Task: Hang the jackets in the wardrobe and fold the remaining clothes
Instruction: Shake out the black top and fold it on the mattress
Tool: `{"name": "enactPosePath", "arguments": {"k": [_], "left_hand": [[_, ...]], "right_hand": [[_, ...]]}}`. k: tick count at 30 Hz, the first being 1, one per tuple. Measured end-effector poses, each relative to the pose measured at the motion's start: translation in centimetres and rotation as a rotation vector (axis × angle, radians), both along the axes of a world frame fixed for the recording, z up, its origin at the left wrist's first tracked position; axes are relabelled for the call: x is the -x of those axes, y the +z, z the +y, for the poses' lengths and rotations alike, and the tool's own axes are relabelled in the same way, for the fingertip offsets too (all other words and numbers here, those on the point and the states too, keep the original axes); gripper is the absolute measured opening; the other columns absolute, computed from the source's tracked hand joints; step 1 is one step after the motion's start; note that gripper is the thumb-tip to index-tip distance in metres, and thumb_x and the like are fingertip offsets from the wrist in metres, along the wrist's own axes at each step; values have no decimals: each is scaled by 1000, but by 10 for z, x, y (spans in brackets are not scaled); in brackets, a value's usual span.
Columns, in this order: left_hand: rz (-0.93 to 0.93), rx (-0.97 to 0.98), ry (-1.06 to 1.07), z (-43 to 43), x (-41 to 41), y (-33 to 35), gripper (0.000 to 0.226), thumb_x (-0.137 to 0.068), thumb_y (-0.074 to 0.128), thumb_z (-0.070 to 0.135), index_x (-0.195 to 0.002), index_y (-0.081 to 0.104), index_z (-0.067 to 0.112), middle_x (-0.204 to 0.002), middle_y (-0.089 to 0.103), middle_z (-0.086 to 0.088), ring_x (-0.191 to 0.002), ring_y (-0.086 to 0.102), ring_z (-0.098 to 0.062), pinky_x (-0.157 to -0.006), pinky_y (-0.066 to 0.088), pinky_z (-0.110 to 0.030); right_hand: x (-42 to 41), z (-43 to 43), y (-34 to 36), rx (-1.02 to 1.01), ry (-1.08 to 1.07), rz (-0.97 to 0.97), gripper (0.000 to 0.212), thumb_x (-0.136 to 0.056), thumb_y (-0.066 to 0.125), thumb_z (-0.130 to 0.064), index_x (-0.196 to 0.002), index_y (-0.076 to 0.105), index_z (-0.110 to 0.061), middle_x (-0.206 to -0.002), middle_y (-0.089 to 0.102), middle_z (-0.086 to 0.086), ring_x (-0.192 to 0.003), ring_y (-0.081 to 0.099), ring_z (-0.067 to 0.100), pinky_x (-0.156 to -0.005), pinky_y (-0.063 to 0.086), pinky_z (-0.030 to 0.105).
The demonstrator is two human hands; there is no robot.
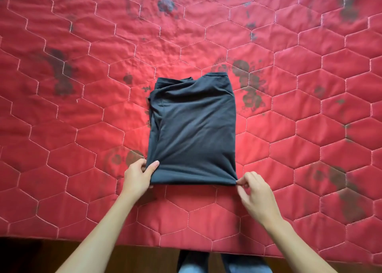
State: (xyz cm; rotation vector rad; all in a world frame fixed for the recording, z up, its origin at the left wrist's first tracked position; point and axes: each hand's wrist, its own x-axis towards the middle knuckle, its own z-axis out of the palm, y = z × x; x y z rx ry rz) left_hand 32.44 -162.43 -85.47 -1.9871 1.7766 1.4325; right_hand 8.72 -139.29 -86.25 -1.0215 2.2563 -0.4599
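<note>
Pinches the black folded garment (pixel 194 128) at its two near corners. With the left hand (pixel 137 176), sets the thumb on top of the cloth and curls the other fingers at the edge, partly hidden. With the right hand (pixel 255 192), closes thumb and forefinger tips on the very corner, with the remaining fingers loosely bent and off the cloth. Finds the garment stretching away from both sets of fingertips, flat on the red quilted bedspread (pixel 82 86), with the folded near edge straight from one pinch to the other and the neckline at the end farthest from the fingers. Reads as a grip at both corners to hold the layers together and the edge taut, probably for squaring the fold or for carrying that edge over toward the far end in one more fold. Judges this piece well along, given the neat rectangle. Notes a few diagonal creases just beyond the left thumb, likely in need of smoothing. Counts one garment, two hands and one bedspread with several dark flower prints. Sees no jackets, no wardrobe and no other clothes to fold. Shows, behind the wrists, the bed's edge, a dark floor (pixel 24 254) and two legs in blue jeans (pixel 190 267).
</note>
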Motion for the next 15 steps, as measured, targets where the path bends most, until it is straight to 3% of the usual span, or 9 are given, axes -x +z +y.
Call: {"name": "enactPosePath", "arguments": {"k": [2, 4, 6, 8, 10, 12, 15], "left_hand": [[-164, 180, -91, 5, 0, -8, 29, -90, 70, 37, -91, 64, 9, -86, 67, -9, -80, 63, -31, -70, 44, -35], [-170, 270, -26, 11, 4, -9, 35, -83, 76, 42, -101, 61, 17, -97, 63, -6, -87, 61, -25, -82, 47, -37], [-136, 236, 76, 15, 10, -4, 49, -77, 79, 49, -107, 55, 19, -99, 61, 0, -91, 59, -19, -86, 47, -36], [-148, 121, 109, 20, 16, 0, 51, -78, 79, 51, -105, 54, 17, -90, 63, 3, -86, 60, -17, -82, 45, -33], [-156, 3, 82, 23, 16, 0, 40, -81, 77, 46, -94, 59, 13, -72, 66, 2, -60, 64, -14, -68, 46, -32], [-123, -100, 97, 25, 13, 0, 33, -85, 76, 41, -75, 60, 14, -51, 59, 1, -36, 49, -12, -49, 39, -29], [-30, -239, 241, 25, 5, 6, 35, -87, 75, 37, -68, 55, 15, -48, 47, -2, -32, 34, -10, -39, 28, -20]], "right_hand": [[-1, 5, -2, -26, -61, -48, 21, -80, 71, -7, -84, 57, -21, -88, 50, -11, -80, 55, 12, -73, 51, 35], [-6, 1, 1, -15, -218, -142, 23, -82, 71, -11, -97, 58, -22, -96, 53, -9, -84, 59, 5, -75, 53, 30], [-13, -11, 6, -21, -431, -268, 28, -87, 71, -22, -111, 57, -24, -99, 62, -8, -84, 65, 5, -78, 54, 30], [-20, -26, 8, -85, -590, -400, 31, -89, 69, -39, -114, 56, -25, -88, 69, -8, -81, 69, 9, -82, 55, 35], [-26, -37, 5, -134, -642, -479, 35, -89, 67, -49, -105, 60, -20, -69, 70, -7, -70, 71, 12, -79, 57, 43], [-28, -44, 3, -170, -654, -534, 38, -91, 66, -45, -85, 60, -8, -51, 60, -5, -53, 64, 12, -72, 59, 46], [-25, -48, 9, -197, -690, -607, 30, -91, 65, -34, -73, 59, -11, -50, 53, -4, -47, 54, 14, -63, 56, 40]]}}
